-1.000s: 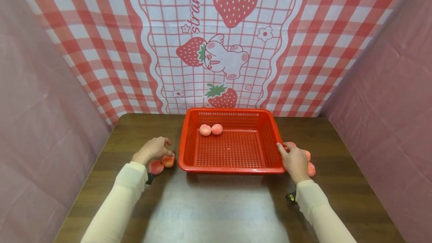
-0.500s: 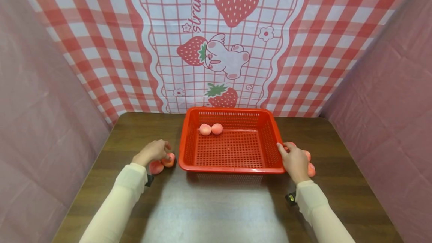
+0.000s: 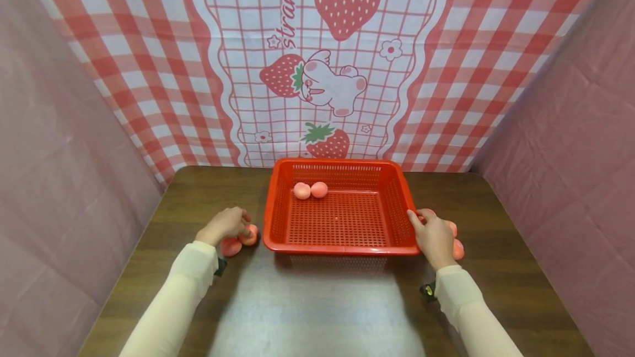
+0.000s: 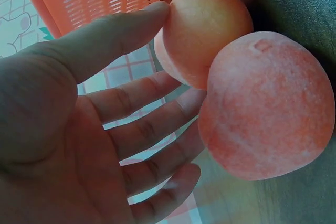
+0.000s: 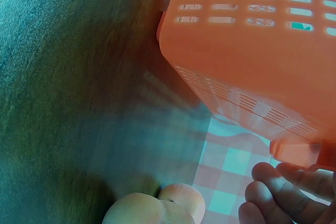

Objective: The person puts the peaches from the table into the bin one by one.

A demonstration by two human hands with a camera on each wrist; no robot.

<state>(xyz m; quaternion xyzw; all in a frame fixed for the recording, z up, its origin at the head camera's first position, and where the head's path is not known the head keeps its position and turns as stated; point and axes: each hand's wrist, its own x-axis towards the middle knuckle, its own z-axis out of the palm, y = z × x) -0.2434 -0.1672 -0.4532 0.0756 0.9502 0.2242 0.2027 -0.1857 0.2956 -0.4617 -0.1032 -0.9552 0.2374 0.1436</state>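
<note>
My left hand (image 3: 226, 223) is beside two peaches on the table, left of the basket. In the left wrist view its thumb (image 4: 123, 32) reaches the edge of the farther peach (image 4: 205, 32). The other fingers stretch out behind it, their tips partly hidden. The nearer peach (image 4: 270, 106) lies against that one. At the right side of the red plastic basket (image 3: 337, 249), my right hand (image 3: 434, 239) has its thumb on the rim. Its other fingers (image 5: 273, 192) are curled just below the rim in the right wrist view; the contact is partly out of view.
Two peaches (image 3: 310, 190) sit at the back left inside the basket. Several more peaches (image 3: 457, 249) lie on the wooden table (image 3: 317, 313) beyond and right of my right hand. A strawberry-print cloth (image 3: 342, 81) hangs behind, with pink cloth (image 3: 74, 153) at the sides.
My left hand's thumb and fingers have shifted slightly around the peach nearest the basket, uncovering more of it. The right hand and basket stay in place.
</note>
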